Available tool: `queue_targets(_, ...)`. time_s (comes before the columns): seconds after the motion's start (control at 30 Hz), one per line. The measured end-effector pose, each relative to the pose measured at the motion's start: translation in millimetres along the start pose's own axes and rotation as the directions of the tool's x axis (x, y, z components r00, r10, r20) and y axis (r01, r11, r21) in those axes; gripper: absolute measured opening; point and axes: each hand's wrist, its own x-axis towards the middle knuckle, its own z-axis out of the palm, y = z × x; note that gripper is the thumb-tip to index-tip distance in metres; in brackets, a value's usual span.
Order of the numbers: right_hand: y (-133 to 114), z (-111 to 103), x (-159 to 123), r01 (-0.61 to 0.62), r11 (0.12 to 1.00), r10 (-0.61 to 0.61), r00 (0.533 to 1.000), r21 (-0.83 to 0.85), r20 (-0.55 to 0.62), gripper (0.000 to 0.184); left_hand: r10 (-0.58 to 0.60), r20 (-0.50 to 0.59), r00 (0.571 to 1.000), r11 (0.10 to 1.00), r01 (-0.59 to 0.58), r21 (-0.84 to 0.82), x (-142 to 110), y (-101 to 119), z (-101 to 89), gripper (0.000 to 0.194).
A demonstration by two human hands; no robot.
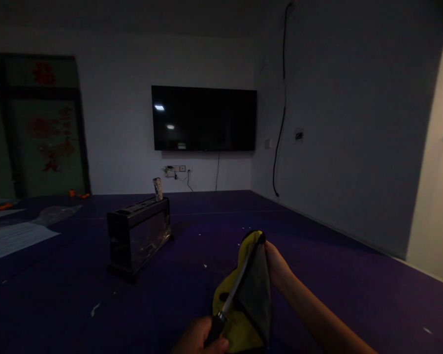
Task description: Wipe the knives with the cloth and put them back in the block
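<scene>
My left hand (199, 337), at the bottom edge, is closed round the black handle of a knife (237, 285). Its narrow blade points up and away, lying along a yellow and grey cloth (256, 285). On the far side of this cloth is my right hand (275, 260), which grips it near the top; most of its fingers are hidden behind the fabric. Further off to the left stands a dark knife block (140, 233) with a clear side. One patterned light handle (157, 189) sticks up from its far end.
The purple floor covering (192, 314) carries small white scraps. White sheets (18, 238) and a clear plastic bag (57, 215) lie at the left, with orange objects (72, 193) near the door (47, 142). A television (205, 119) hangs on the back wall; a black cable (280, 128) hangs at the right.
</scene>
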Motion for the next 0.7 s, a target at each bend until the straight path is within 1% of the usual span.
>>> queue_targets(0.07, 1, -2, 2, 0.017, 1.0, -0.017, 1.0, 0.001, -0.005, 0.02, 0.017, 0.002, 1.0, 0.999, -0.017, -0.032, -1, 0, 0.5, 0.065)
queue_targets(0.2, 4, -5, 5, 0.046, 0.999, -0.046, 0.999, 0.007, -0.027, 0.02, 0.03, 0.004, 1.0, 0.999, -0.03, -0.035, -3, 3, -0.2, 0.062)
queue_targets(0.27, 6, -6, 7, 0.067, 0.998, -0.067, 0.997, 0.009, -0.038, 0.019, 0.035, 0.015, 0.999, 0.999, -0.034, -0.029, -3, 4, -1.0, 0.064)
queue_targets(0.37, 7, -8, 9, 0.11, 0.994, -0.109, 0.992, 0.01, -0.056, 0.016, 0.006, 0.002, 1.0, 1.0, -0.006, 0.001, -2, 4, -1.9, 0.067)
queue_targets(0.53, 9, -12, 13, 0.164, 0.986, -0.164, 0.983, 0.003, -0.082, 0.009, -0.003, -0.009, 1.0, 0.998, 0.004, 0.058, 2, -2, -1.6, 0.072)
queue_targets(0.7, 9, -16, 16, 0.206, 0.978, -0.206, 0.976, -0.018, -0.069, 0.009, -0.042, -0.014, 0.999, 0.998, 0.042, 0.048, 4, -5, -0.8, 0.077)
